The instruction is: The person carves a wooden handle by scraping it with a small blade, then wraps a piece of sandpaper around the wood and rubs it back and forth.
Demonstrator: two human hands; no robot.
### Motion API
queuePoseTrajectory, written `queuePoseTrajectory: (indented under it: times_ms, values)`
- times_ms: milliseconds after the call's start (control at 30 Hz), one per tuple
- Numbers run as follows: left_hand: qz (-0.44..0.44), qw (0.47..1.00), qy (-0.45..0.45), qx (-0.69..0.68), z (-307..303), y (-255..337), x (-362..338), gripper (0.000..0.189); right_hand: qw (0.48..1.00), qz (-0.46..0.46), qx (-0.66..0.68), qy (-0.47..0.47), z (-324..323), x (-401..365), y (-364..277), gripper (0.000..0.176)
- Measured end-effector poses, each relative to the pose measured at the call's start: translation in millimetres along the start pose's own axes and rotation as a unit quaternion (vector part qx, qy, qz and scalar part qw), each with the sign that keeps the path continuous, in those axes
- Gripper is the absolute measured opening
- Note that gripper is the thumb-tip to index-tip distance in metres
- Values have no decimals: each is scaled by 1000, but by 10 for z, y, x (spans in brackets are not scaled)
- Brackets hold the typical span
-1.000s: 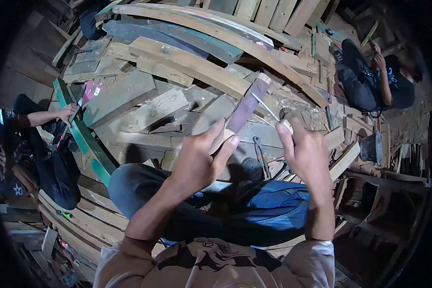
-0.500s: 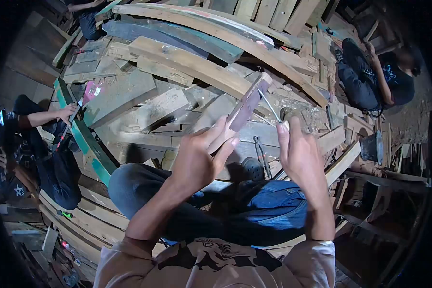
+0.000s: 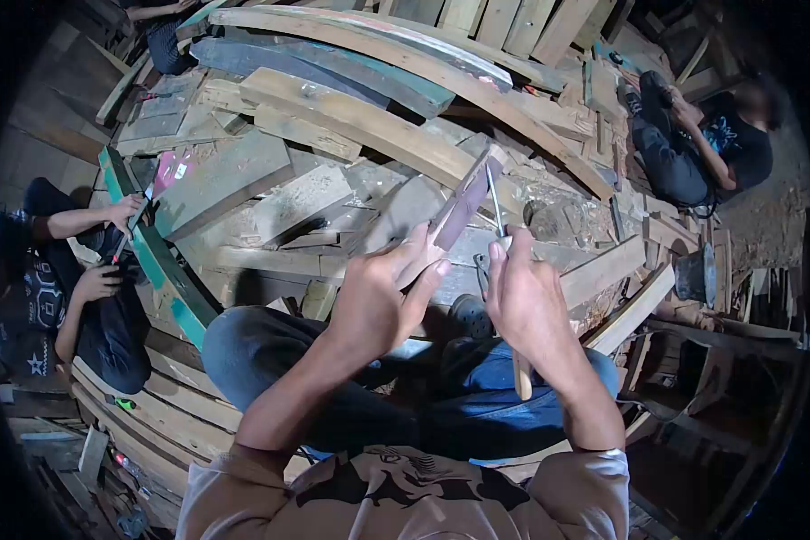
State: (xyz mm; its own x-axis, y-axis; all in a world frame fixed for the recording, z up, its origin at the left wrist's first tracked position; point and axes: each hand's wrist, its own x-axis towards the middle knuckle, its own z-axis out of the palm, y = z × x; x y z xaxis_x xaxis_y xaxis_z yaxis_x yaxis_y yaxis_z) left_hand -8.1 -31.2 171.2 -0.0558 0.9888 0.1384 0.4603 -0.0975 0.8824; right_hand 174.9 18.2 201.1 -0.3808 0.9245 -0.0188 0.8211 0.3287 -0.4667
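Note:
My left hand (image 3: 373,283) grips the near end of a short wooden piece (image 3: 459,209), which points up and away from me and has a dull purple face. In my right hand (image 3: 526,288) is a thin chisel (image 3: 496,200) with a straight metal shaft. Its pale wooden handle (image 3: 523,382) sticks out below the hand. The chisel's tip lies at the far end of the wooden piece, seemingly against it. A metal hand tool (image 3: 483,270) lies behind my right hand, which hides most of it.
Curved timbers (image 3: 405,58) and wood blocks (image 3: 301,198) lie ahead. At left, a person (image 3: 81,270) works at a green-painted beam (image 3: 166,270). Another person (image 3: 702,144) sits at right. A sandal (image 3: 471,317) is by my legs, and planks (image 3: 634,310) lie at right.
My right hand has moved left and turned, so the chisel stands steeper and its handle shows below. My left hand and the wooden piece have barely moved. The left-hand person's lower hand has risen.

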Motion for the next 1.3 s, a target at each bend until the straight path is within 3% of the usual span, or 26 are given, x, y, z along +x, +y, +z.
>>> queuePoseTrajectory:
  times_ms: [100, 167, 367, 433, 633, 800, 867, 1300]
  values:
    - [-10, 1000, 1, 3, 0, 29, 4, 45, 1000, 9, 10, -16, 21, 9, 16, 26]
    - [33, 999, 8, 31, 29, 29, -4, 44, 1000, 12, 0, -16, 11, 30, 9, 25]
    - [-10, 1000, 9, 5, 41, 9, 15, 44, 999, 14, 8, -28, -7, 11, -12, 25]
    - [35, 999, 29, 13, 54, 5, 17, 43, 1000, 9, 13, -22, 10, 32, -11, 25]
    - [-4, 1000, 16, -13, 5, 13, 40, 44, 999, 8, -8, -34, 15, 8, -5, 27]
    - [-7, 999, 24, -27, -25, 31, 39, 43, 1000, 8, -6, -19, -36, 17, -11, 26]
    - [9, 999, 37, -24, -23, -11, 46, 43, 999, -7, 13, 34, -60, 23, -5, 25]
    - [-21, 997, 26, -63, -66, 66, 25, 40, 999, -23, -24, 39, -20, 37, 31, 24]
